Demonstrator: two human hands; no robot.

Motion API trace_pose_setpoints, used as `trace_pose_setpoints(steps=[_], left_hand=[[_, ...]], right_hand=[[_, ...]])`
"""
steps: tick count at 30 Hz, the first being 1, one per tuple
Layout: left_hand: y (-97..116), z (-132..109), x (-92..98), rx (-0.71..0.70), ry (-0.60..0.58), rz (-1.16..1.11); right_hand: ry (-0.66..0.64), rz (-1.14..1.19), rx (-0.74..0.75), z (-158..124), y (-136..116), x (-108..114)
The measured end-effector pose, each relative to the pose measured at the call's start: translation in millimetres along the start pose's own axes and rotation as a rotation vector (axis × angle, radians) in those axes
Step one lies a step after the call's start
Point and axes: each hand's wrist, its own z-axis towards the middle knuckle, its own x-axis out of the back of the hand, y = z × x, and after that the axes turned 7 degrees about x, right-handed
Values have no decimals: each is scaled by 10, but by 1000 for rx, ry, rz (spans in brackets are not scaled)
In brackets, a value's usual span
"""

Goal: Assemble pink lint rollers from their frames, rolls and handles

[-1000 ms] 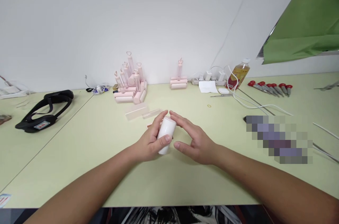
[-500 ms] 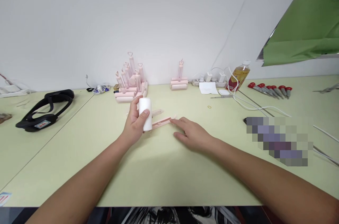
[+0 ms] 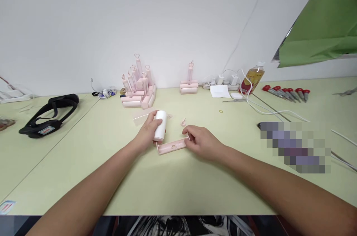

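My left hand (image 3: 149,130) is wrapped round a white lint-roller roll (image 3: 160,127), which stands slightly tilted. Just below the roll lies a pink lint-roller holder (image 3: 172,147), a long trough with a ring at its middle. My right hand (image 3: 202,141) pinches the holder's right end, thumb and fingers closed on it. Near the fingertips sits a small pink heart-topped part (image 3: 183,122) on the table. Behind the left hand rests a clear pinkish cover (image 3: 142,117), partly hidden by that hand.
Several pink lint rollers (image 3: 133,101) are grouped at the back left, and another roller (image 3: 189,87) stands at back centre. To the right are a drink bottle (image 3: 252,77), white cables (image 3: 267,111) and red-capped tools (image 3: 287,93). A black headset (image 3: 48,117) lies at left.
The pink holder has come closer to me, its right end now in my right hand. My left hand moved slightly right with the roll. The small heart-topped part now shows apart on the table.
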Motion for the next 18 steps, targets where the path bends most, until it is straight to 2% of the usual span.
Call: trace_pose_setpoints(steps=[4,11,15,18], left_hand=[[-90,17,-64,53,-69,22],[-100,-63,-73,52,-230,174],[-85,-94,-74,20,-365,163],[-80,-100,-71,-16,-393,202]], right_hand=[[-63,54,-61,-11,-23,29],[-217,-34,-99,-12,-35,30],[-204,-21,-117,-1,-17,23],[-163,49,-152,12,5,23]])
